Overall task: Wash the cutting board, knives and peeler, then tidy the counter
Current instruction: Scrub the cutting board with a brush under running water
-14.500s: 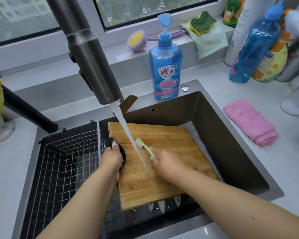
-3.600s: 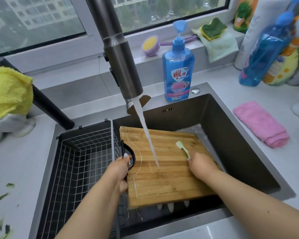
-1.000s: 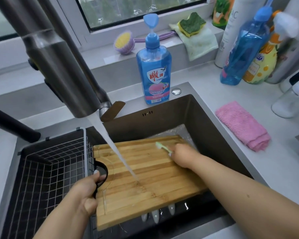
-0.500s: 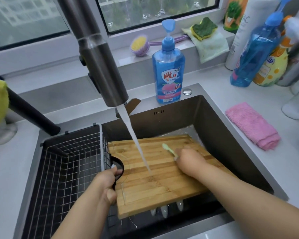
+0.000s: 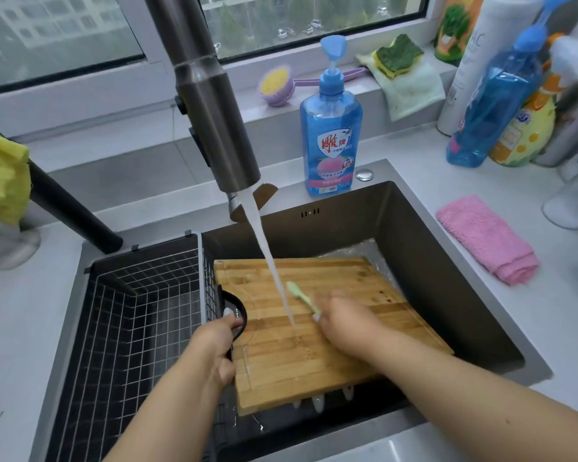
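A: Why was the rectangular bamboo cutting board (image 5: pixel 317 331) propped across the dark steel sink (image 5: pixel 447 295)?

B: So tap water ran off it. The left hand (image 5: pixel 214 348) gripped its black handle, steadying it; the right hand (image 5: pixel 344 323) clutched a pale-green brush (image 5: pixel 302 296), scrubbing.

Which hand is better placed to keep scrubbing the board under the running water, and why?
Right. The right hand already grips the green brush on the cutting board, beside the water stream; the left hand holds the board's handle.
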Demonstrator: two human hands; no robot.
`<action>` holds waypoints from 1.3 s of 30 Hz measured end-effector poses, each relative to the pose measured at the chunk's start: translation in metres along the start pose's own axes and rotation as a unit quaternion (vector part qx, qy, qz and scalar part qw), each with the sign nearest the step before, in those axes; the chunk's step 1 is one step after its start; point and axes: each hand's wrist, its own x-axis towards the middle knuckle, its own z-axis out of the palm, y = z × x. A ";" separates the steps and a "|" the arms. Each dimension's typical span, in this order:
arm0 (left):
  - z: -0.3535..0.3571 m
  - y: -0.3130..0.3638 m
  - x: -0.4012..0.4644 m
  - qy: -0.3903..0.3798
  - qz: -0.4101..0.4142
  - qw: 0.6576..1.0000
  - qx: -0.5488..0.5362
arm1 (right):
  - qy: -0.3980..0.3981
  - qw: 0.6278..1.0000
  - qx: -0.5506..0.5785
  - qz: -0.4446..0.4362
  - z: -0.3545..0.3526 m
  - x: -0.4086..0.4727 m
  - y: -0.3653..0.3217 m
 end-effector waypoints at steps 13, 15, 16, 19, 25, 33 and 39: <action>-0.003 -0.009 0.004 0.017 0.022 1.000 0.011 | -0.068 0.997 0.032 -0.027 -0.010 -0.030 0.025; -0.004 -0.007 0.002 0.017 0.026 0.999 0.010 | -0.071 0.997 -0.006 -0.029 -0.013 -0.033 0.033; -0.003 -0.007 0.001 0.019 0.027 0.999 0.009 | -0.056 0.997 -0.044 -0.009 -0.017 -0.030 0.041; 0.000 -0.007 -0.003 0.014 0.033 0.999 0.009 | -0.013 0.994 -0.099 0.053 -0.024 -0.022 0.051; 0.000 -0.004 -0.004 0.020 0.033 0.999 0.018 | -0.082 0.993 0.041 -0.067 -0.005 -0.064 0.012; -0.002 -0.001 0.000 0.027 0.015 0.999 0.018 | -0.016 0.998 -0.039 -0.039 -0.018 -0.062 0.031; -0.013 0.005 0.014 0.051 0.019 0.998 0.030 | -0.051 0.994 -0.035 -0.091 -0.022 -0.084 0.028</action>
